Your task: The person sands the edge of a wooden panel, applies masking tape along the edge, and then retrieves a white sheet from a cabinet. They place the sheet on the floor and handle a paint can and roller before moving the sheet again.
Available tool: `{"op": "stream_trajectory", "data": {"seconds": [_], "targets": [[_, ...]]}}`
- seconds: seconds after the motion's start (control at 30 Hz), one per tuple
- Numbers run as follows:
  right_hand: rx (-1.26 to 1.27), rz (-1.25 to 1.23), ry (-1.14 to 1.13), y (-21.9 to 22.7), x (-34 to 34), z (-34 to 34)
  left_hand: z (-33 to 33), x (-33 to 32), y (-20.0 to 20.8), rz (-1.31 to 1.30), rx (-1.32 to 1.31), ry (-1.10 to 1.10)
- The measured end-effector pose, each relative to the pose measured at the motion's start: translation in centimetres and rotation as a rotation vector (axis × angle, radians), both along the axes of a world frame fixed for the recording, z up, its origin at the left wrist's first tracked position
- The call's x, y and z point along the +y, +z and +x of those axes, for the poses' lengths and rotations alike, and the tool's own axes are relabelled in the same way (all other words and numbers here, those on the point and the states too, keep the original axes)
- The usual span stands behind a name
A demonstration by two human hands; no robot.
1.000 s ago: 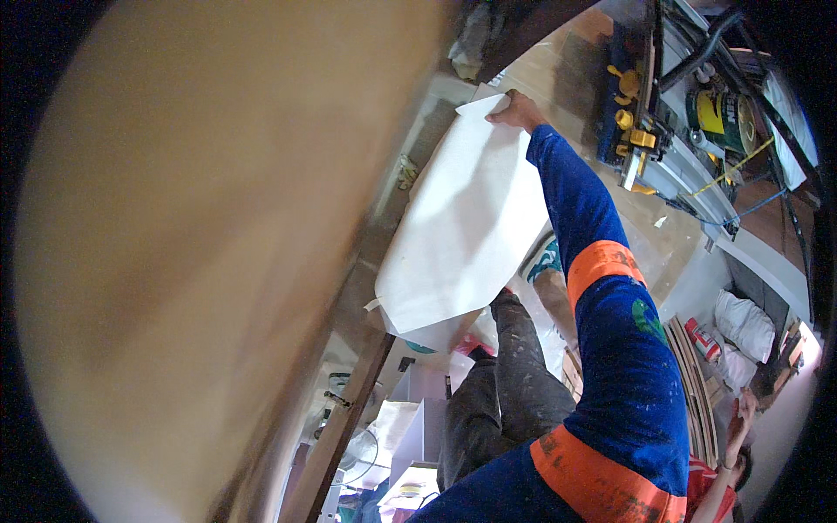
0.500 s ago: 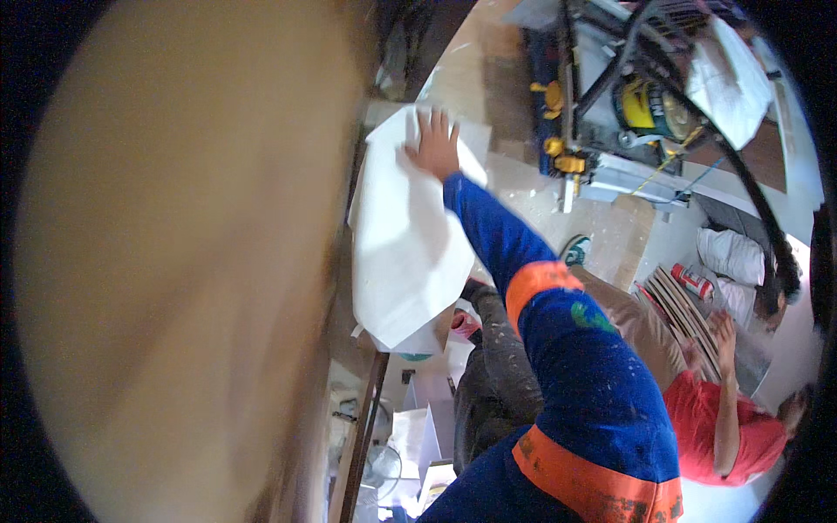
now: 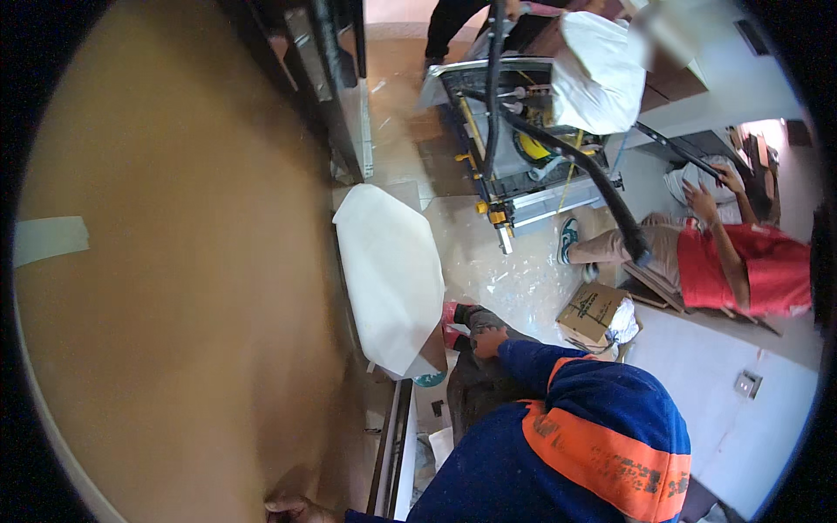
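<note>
My right hand (image 3: pixel 490 342), at the end of a blue sleeve with orange bands, rests on my dark trouser leg (image 3: pixel 478 383). Its fingers look loosely spread, with nothing seen in them. Low at the left, my left hand (image 3: pixel 296 507) is partly cut off by the lower edge. It lies against a large brown panel (image 3: pixel 183 288), and its fingers are too dark to read clearly. A long white sheet with angled corners (image 3: pixel 392 275) lies beside the panel, apart from both hands; what supports it is mostly hidden.
A workbench (image 3: pixel 545 202) with yellow fittings and black hoses (image 3: pixel 602 174) carries a white bag (image 3: pixel 597 74). A person in a red shirt (image 3: pixel 741 266) is at the right, near a cardboard box (image 3: pixel 597 312). Another person's dark-trousered leg (image 3: pixel 446 30) shows at the top.
My right hand has left the white sheet and come back to my leg. My left hand has come into view at the bottom. The view has shifted, showing more of the panel.
</note>
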State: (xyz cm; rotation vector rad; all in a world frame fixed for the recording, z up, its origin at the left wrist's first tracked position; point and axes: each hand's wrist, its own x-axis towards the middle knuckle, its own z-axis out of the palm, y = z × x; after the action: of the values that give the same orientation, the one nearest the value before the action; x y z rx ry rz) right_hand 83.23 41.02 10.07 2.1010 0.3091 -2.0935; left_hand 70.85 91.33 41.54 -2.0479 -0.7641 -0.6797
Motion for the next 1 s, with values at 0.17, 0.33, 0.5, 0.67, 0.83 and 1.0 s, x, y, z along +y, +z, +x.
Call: {"op": "stream_trajectory", "data": {"seconds": [0.17,0.33,0.5,0.67,0.83,1.0], "targets": [[0.026,-0.084,-0.054,-0.4,0.6,-1.7,-1.3,0.2,1.3,-0.058,-0.037,-0.041],[-0.164,0.012,-0.052,4.7,2.3,-0.3,-1.7,2.5,1.7,-0.019,-0.064,-0.077],[-0.321,0.380,-0.144,12.1,1.7,3.6,0.1,4.2,3.2,0.060,-0.156,-0.164],[-0.350,0.170,-0.060,9.7,0.8,4.0,3.3,-0.3,7.0,0.215,0.225,-0.127],[-0.356,0.246,-0.153,3.4,1.2,5.9,5.5,-5.0,9.6,0.003,0.037,-0.086],[-0.335,0.321,-0.164,3.5,2.9,8.6,8.5,-3.8,13.1,0.021,-0.155,-0.265]]}}
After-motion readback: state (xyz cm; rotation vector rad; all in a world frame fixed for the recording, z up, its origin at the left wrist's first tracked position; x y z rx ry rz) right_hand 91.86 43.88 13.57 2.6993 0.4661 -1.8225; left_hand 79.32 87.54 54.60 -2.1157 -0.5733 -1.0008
